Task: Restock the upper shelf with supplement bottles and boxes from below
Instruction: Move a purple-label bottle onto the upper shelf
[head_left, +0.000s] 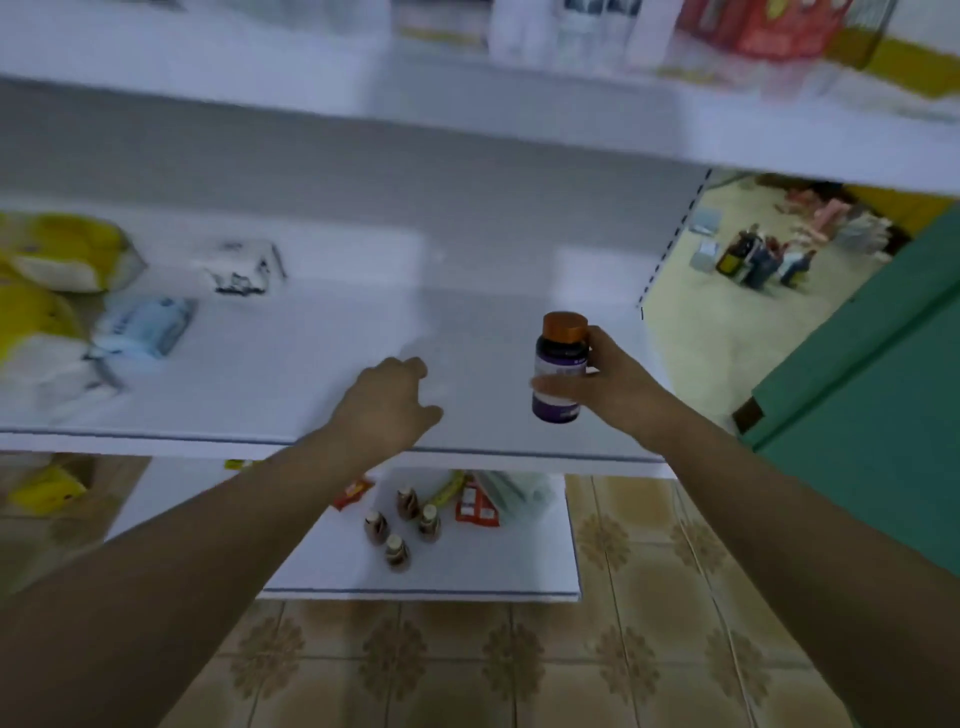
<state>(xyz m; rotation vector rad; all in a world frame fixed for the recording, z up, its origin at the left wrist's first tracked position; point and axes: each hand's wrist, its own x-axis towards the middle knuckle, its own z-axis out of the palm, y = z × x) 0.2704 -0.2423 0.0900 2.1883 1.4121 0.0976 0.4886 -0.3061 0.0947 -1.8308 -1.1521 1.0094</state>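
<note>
Head view shows purple bottle (561, 358), orange cap (565, 327), label (555, 401) blurred beyond reading.

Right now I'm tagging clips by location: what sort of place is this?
Probably a small shop or pharmacy being restocked. White tiered retail shelving holds packaged goods, the right hand holds a purple supplement bottle with an orange cap, and small brown bottles stand on the lower shelf.

The lone head-worn camera faces forward and down, near the front edge of the white flat shelf board (270, 384), with beige patterned floor tiles (467, 670) below it.
</note>
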